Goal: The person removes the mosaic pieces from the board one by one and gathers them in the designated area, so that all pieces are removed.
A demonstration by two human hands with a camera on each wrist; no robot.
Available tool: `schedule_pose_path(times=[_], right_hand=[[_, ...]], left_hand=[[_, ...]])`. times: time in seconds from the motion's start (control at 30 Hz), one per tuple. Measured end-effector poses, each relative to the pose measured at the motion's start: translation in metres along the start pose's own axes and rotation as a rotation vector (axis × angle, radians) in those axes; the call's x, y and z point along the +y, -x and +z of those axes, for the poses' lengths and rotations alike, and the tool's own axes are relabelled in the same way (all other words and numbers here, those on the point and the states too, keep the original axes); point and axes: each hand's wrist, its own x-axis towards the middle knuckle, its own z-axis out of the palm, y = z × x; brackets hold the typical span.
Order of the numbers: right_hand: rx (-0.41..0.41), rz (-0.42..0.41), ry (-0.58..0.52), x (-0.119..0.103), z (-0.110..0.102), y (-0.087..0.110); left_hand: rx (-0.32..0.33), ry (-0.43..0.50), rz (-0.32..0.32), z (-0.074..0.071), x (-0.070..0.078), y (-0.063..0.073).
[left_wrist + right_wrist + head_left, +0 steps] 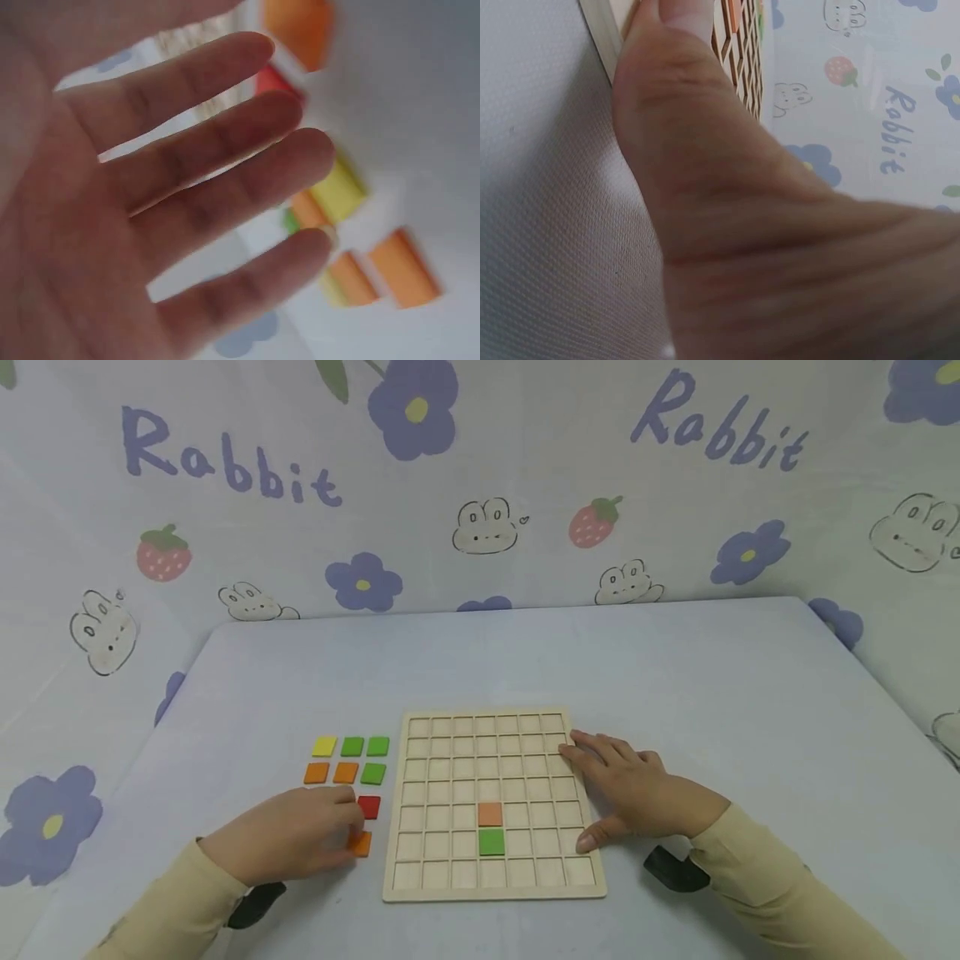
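My left hand (300, 833) is over the loose tiles left of the board, fingertips right at an orange tile (362, 844) and a red tile (368, 807). In the left wrist view its fingers (202, 154) are spread and nearly straight, and nothing is gripped; some tiles are hidden behind them. The wooden grid board (426, 894) lies flat in front of me. One salmon-orange tile (490, 814) sits in a cell, with a green tile (491, 842) directly below it. My right hand (626, 781) rests at the board's right edge, fingers on the frame and thumb lower down.
Further up the left side lie a yellow tile (324, 747), several green tiles (352, 747) and orange tiles (317, 773), in rough rows. A white cloth covers the table (675, 685). Behind it hangs a printed curtain (540, 460) with rabbits and flowers.
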Motion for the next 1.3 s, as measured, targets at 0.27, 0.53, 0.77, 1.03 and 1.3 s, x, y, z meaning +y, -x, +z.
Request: schedule_pose_path(times=[0.27, 0.53, 0.77, 1.03, 1.3], right_hand=[[-0.005, -0.005, 0.005, 0.002, 0.0, -0.001], [-0.004, -0.009, -0.008, 0.001, 0.002, 0.0], [-0.006, -0.005, -0.004, 0.003, 0.001, 0.001], [-0.022, 0.015, 0.005, 0.001, 0.0, 0.0], [-0.027, 0.024, 0.0, 0.0, -0.003, 0.0]], left_hand=[[0.127, 0.052, 0.169, -0.012, 0.027, -0.038], [0.15, 0.014, 0.305, 0.003, 0.04, -0.092], [0.081, -0.027, 0.309, 0.011, 0.052, -0.112], [0.118, -0.102, 0.318, 0.02, 0.053, -0.113], [0.104, -0.143, 0.353, 0.019, 0.052, -0.115]])
